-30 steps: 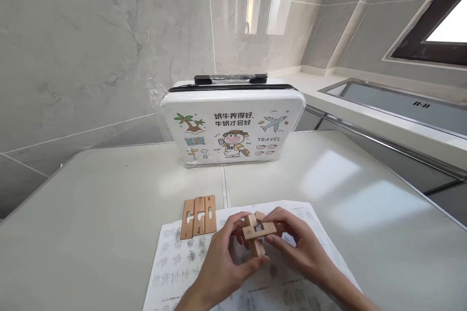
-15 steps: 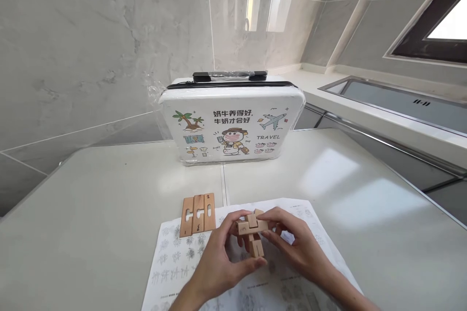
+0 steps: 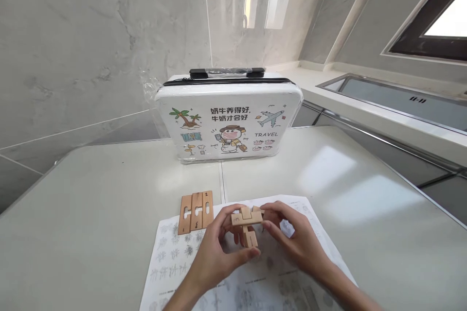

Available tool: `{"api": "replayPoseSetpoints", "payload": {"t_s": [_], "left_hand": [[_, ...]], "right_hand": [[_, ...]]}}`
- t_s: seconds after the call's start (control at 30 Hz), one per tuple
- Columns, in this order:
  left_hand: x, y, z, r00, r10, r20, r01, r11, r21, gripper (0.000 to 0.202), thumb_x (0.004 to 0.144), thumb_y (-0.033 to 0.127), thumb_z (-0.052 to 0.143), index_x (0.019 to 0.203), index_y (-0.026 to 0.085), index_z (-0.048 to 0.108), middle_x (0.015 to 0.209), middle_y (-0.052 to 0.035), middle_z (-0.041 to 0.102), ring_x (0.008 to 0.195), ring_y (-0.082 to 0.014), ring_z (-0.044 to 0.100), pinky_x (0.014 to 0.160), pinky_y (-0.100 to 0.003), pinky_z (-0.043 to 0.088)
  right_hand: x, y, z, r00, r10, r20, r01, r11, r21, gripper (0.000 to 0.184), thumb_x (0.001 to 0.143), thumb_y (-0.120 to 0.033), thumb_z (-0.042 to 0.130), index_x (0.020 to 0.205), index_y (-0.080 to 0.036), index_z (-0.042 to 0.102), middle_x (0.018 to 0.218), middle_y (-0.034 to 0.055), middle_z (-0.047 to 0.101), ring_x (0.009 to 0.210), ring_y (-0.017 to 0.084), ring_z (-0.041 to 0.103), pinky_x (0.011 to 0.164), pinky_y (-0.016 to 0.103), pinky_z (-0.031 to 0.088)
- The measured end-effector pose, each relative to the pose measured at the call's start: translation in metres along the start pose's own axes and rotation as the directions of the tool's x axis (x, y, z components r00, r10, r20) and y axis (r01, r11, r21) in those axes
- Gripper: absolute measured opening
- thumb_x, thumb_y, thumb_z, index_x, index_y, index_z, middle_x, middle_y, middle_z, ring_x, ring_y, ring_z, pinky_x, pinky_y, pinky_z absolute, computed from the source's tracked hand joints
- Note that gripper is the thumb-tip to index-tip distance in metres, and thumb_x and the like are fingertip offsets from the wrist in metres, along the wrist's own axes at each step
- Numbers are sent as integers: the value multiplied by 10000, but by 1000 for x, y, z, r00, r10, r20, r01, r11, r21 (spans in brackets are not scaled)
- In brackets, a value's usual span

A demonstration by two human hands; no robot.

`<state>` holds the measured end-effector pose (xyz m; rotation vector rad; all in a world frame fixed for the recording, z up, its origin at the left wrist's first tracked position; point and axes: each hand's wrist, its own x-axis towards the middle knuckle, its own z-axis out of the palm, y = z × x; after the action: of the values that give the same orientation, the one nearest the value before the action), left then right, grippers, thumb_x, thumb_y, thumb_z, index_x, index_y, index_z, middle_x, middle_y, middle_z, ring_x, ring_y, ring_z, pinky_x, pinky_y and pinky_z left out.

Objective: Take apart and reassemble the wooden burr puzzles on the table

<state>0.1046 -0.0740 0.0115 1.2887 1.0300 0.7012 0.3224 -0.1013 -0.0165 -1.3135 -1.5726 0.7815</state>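
Observation:
Several interlocked wooden puzzle pieces, marked with handwritten numbers, are held up over the printed sheet. My left hand is closed round them, thumb under the lower block and fingers behind the upper one. From the right, my right hand pinches the end of a wooden piece at the back of the cluster, with index finger and thumb at its right side. That piece is mostly hidden. Flat slotted wooden pieces with numbers lie side by side, left of my hands, partly on the sheet.
Beneath my hands spreads a paper sheet printed with puzzle diagrams. A white cartoon-printed case in clear plastic stands at the back of the pale table. To the right runs a counter with a dark glass panel.
The view has shifted slightly. The upper pieces have turned a little in my hands, and my right fingers have drawn slightly away from the front block toward its right end.

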Motion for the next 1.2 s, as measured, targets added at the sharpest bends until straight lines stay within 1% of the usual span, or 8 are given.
{"api": "replayPoseSetpoints", "payload": {"t_s": [0.13, 0.23, 0.37, 0.47, 0.73, 0.93, 1.1, 1.2], "left_hand": [[2, -3, 0, 999, -25, -43, 22, 997, -72, 884, 694, 580, 935, 1416, 261, 535, 1044, -66, 761, 910, -218, 659, 910, -350, 504], [4, -9, -2, 998, -33, -58, 28, 997, -74, 910, 717, 570, 928, 1455, 256, 499, 1052, -71, 755, 914, -215, 654, 917, -356, 501], [8, -16, -5, 999, -33, -23, 31, 997, -69, 913, 757, 529, 918, 1488, 247, 449, 1055, -74, 737, 950, -219, 648, 919, -363, 505], [8, -15, -5, 999, -21, -30, 18, 994, -105, 873, 777, 528, 904, 1471, 251, 453, 1048, -68, 724, 992, -230, 657, 906, -354, 513], [4, -1, 5, 992, -23, -123, 0, 983, -183, 846, 733, 558, 920, 1408, 251, 512, 1088, -80, 747, 976, -232, 670, 879, -344, 525], [3, -1, 6, 987, -49, -155, 23, 986, -162, 896, 732, 598, 901, 1456, 267, 491, 1060, -69, 742, 970, -242, 670, 903, -380, 528], [2, -2, 10, 967, 29, -252, -46, 997, -62, 837, 740, 578, 899, 1435, 276, 543, 1024, -52, 735, 874, -223, 673, 876, -366, 539], [2, -4, 11, 952, 84, -296, -83, 996, 15, 798, 724, 552, 918, 1400, 281, 593, 1032, -49, 728, 878, -227, 671, 850, -349, 540]], "right_hand": [[2, 4, 0, 993, -54, -101, 30, 972, -232, 133, 1060, -352, 584, 1119, -255, 655, 965, 56, 674, 878, 236, 650, 758, 355, 548], [2, 11, 2, 994, -78, -78, 42, 922, -384, 158, 1032, -338, 623, 1168, -263, 650, 1116, 91, 671, 1000, 276, 658, 813, 395, 579], [2, 17, 4, 993, -113, -23, 89, 880, -466, 108, 1039, -306, 605, 1121, -266, 662, 1075, 86, 672, 974, 286, 649, 818, 420, 575], [2, 15, 4, 996, -80, -24, 63, 904, -423, 135, 1072, -336, 549, 1043, -250, 649, 1007, 83, 680, 938, 281, 637, 805, 414, 547], [4, 0, -1, 956, 289, 39, -290, 957, 15, 326, 1060, -553, 526, 1110, -236, 583, 784, -5, 620, 718, 197, 570, 653, 300, 450], [5, -5, -6, 918, 367, 150, -384, 917, 108, 460, 1026, -652, 538, 1136, -216, 634, 654, -70, 361, 587, 140, 314, 543, 274, 257], [4, -9, -8, 869, 365, 335, -438, 882, 176, 542, 1073, -647, 432, 1394, -231, 565, 734, -41, 447, 654, 159, 435, 598, 281, 366], [4, -10, -7, 877, 328, 351, -398, 905, 149, 539, 1086, -619, 424, 1428, -226, 563, 713, -36, 499, 649, 167, 473, 614, 291, 388]]}}
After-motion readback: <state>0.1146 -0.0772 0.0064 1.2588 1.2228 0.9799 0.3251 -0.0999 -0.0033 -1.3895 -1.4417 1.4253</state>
